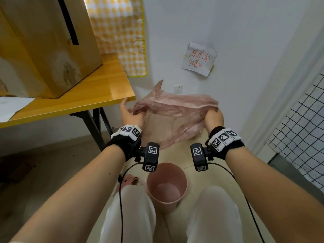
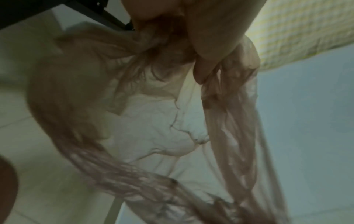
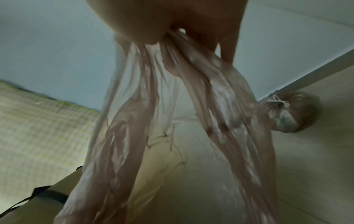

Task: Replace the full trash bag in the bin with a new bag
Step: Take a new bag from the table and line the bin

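Note:
A thin, translucent pink trash bag (image 1: 175, 106) hangs stretched between my two hands above the floor. My left hand (image 1: 131, 114) grips its left edge, with the film bunched in the curled fingers (image 2: 208, 50). My right hand (image 1: 213, 118) clutches the right edge of the bag (image 3: 210, 121), which trails down in folds. The round pink bin (image 1: 166, 185) stands unlined on the floor between my knees, nearer to me than the hands. A tied, full bag (image 3: 289, 112) lies on the floor by the wall, seen only in the right wrist view.
A yellow wooden table (image 1: 98, 95) carrying a big cardboard box (image 1: 43, 50) stands close on the left. A wire grid panel (image 1: 301, 128) is on the right. The white wall ahead has a handwritten paper note (image 1: 199, 58) and a socket (image 1: 178, 89). A checkered cloth (image 1: 122, 32) hangs behind the table.

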